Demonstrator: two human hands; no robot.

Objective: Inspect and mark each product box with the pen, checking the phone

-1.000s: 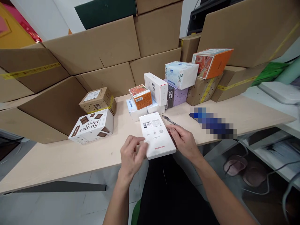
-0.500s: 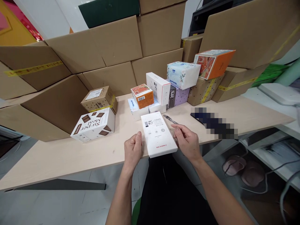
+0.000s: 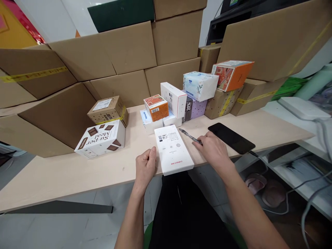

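A flat white box (image 3: 173, 152) with red lettering lies in front of me, its near end jutting past the table edge. Just left of it, my left hand (image 3: 146, 164) rests in a loose fist, thumb up, with nothing visible in it. My right hand (image 3: 214, 148) is to the right of the box, thumb and fingers closed on the near end of a pen (image 3: 188, 135). The pen lies slantwise on the table, its far end close to the box's upper right corner. Part of the near end is hidden by my fingers.
A black phone (image 3: 231, 137) with a cable lies to the right. Behind stand an orange box (image 3: 156, 108), an upright white box (image 3: 173, 99) and tissue packs (image 3: 200, 85). At left, a white Su-per Meal box (image 3: 101, 139) leans by a small carton (image 3: 108, 110). Large cardboard boxes (image 3: 119, 86) wall the back.
My right hand has moved right and closed on the pen's near end. My left hand stays beside the white box. The view has shifted slightly.
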